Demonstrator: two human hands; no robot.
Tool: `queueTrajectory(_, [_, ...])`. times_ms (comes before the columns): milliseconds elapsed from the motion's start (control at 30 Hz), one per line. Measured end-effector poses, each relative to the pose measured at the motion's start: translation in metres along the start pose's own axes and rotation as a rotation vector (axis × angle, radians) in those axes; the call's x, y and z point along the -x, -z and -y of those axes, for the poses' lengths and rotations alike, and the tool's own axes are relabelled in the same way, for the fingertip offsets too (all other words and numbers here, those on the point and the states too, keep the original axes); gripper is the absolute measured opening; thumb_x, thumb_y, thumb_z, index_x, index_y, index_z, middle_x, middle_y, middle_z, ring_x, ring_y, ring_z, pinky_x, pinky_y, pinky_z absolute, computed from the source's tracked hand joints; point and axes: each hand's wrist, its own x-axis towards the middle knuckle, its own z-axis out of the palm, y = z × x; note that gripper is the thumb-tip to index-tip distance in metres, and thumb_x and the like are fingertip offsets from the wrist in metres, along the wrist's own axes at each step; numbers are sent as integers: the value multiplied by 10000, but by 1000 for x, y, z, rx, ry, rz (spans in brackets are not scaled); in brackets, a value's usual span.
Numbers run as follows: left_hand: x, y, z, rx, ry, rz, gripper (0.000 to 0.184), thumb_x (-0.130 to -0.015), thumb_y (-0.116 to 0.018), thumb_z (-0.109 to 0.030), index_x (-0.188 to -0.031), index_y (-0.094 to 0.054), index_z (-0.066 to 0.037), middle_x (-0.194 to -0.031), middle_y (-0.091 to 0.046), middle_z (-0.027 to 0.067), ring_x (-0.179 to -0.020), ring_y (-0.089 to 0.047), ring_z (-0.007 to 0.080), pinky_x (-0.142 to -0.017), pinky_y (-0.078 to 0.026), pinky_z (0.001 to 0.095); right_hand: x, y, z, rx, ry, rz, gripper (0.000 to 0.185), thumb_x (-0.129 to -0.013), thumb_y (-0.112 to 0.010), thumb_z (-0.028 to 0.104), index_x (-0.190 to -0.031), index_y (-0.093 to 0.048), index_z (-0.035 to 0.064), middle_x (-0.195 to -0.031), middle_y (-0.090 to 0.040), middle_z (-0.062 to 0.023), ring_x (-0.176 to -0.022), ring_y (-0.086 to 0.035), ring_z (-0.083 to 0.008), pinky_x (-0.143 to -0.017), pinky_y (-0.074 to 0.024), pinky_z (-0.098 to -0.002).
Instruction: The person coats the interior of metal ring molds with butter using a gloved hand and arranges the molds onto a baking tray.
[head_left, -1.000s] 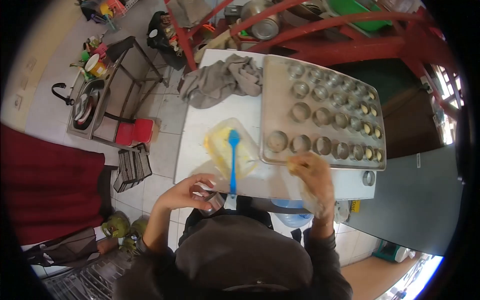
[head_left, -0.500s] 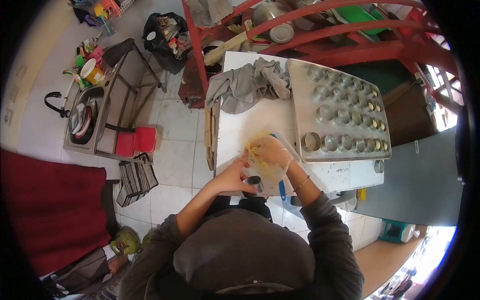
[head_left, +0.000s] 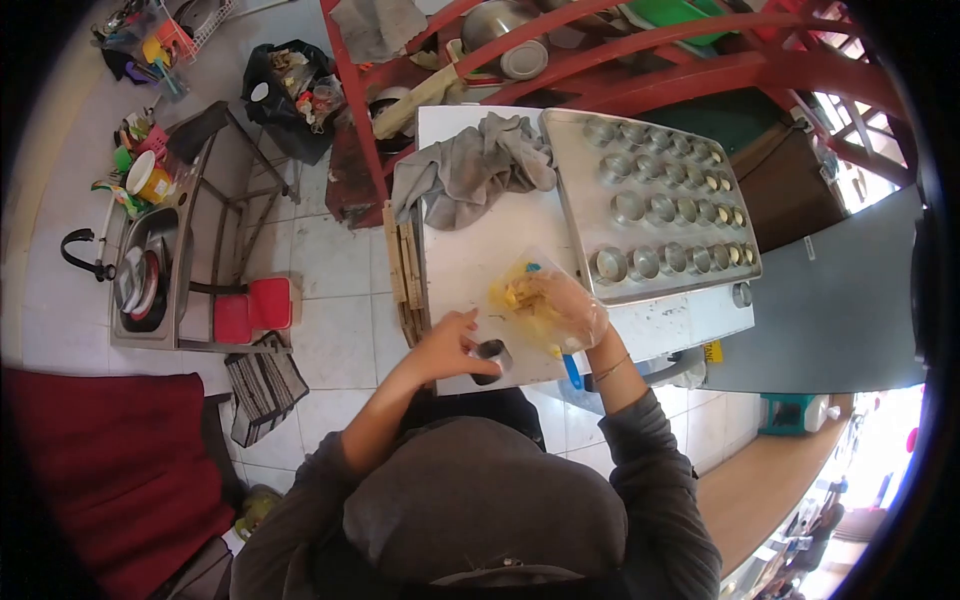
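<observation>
My left hand (head_left: 452, 350) grips a metal ring mould (head_left: 491, 361) near the front edge of the white table (head_left: 460, 262). Over the shallow dish (head_left: 545, 340) with yellow residue is my right hand (head_left: 553, 300), wrapped in a clear plastic bag. Its fingers are bent down into the yellow stuff, and whether they hold any is hidden. A blue brush (head_left: 571, 372) lies in the dish, its handle sticking out toward me and its middle covered by the hand. To the right, a metal tray (head_left: 590, 235) bears rows of round moulds, some at its right side with pale contents.
A grey cloth (head_left: 475, 172) lies at the table's back left. One loose mould (head_left: 741, 295) stands at the right corner. Behind the table is a red rack (head_left: 590, 55) with pots. A sink (head_left: 150, 275) and a black rubbish bag (head_left: 290, 95) are at the left.
My right hand has come from beside the tray to the dish and stays over it. My left hand has brought its mould up over the table. The camera view has shifted.
</observation>
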Motion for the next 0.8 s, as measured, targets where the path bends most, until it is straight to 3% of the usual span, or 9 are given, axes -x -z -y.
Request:
queueTrajectory(33, [3, 5, -1, 56, -6, -16, 959, -618, -886, -287, -1342, -389, 98, -1195, -473, 173, -960, -597, 242, -828, -514, 325, -3, 13, 14, 286, 145, -12, 285, -806, -640, 141, -1048, -647, -10, -949, -676, -111, -897, -646, -223, -815, -503, -314])
queueTrajectory(100, [10, 10, -23, 362, -111, -74, 767, -649, -865, -170, -1267, -474, 60, -1198, -482, 137, -1008, -592, 232, -888, -494, 349, 4, 27, 30, -248, -303, -83, 259, -787, -661, 88, -1024, -643, -17, -996, -665, -101, -909, -628, -186, -801, -503, -298])
queueTrajectory(167, [7, 5, -43, 590, -341, -196, 612, -655, -825, 9, -1197, -540, 6, -1220, -466, 93, -1102, -552, 211, -983, -450, 381, 6, 42, 48, -542, -536, -199, 211, -784, -670, 67, -974, -652, -23, -976, -659, -94, -871, -624, -170, -769, -503, -286])
queueTrajectory(233, [8, -2, -76, 491, -507, -190, 637, -638, -835, 4, -1201, -537, -4, -1232, -444, 90, -1141, -522, 210, -995, -445, 383, 10, 51, 71, -602, -567, -365, 149, -796, -668, 79, -898, -672, -29, -886, -660, -89, -782, -632, -175, -719, -504, -276])
queueTrajectory(367, [-3, -18, -126, 334, -735, -132, 694, -599, -841, 12, -1219, -533, -25, -1284, -397, 101, -1201, -469, 213, -1004, -432, 371, 23, 65, 84, -86, -327, -325, 170, -732, -716, 54, -895, -683, 18, -851, -642, -88, -758, -625, -200, -681, -482, -286])
queueTrajectory(533, [-13, -36, -157, 104, -790, -160, 715, -575, -860, -36, -1215, -541, -32, -1302, -397, 120, -1144, -509, 223, -981, -446, 367, 30, 63, 84, -75, -190, -511, 244, -664, -733, 39, -900, -683, 73, -885, -632, -79, -765, -630, -256, -675, -493, -310])
queueTrajectory(633, [-19, -33, -168, -181, -766, -203, 675, -582, -860, -108, -1183, -565, -23, -1209, -502, 120, -1053, -565, 213, -916, -478, 346, 33, 67, 69, 136, -100, -550, 292, -635, -740, 37, -914, -667, 79, -896, -635, -79, -774, -635, -281, -673, -502, -331])
queueTrajectory(733, [-27, -35, -176, -226, -672, -198, 646, -579, -857, -160, -1148, -588, -19, -1071, -591, 111, -960, -602, 204, -843, -493, 319, 31, 68, 57, 279, -60, -609, 330, -623, -737, 30, -937, -648, 72, -897, -634, -85, -772, -636, -297, -664, -506, -347])
queueTrajectory(800, [-34, -35, -177, -252, -746, -233, 639, -571, -861, -168, -1134, -597, -18, -1026, -610, 108, -911, -612, 204, -812, -494, 310, 32, 66, 51, 300, -69, -623, 347, -622, -735, 32, -953, -637, 68, -895, -632, -89, -767, -636, -305, -657, -506, -352])
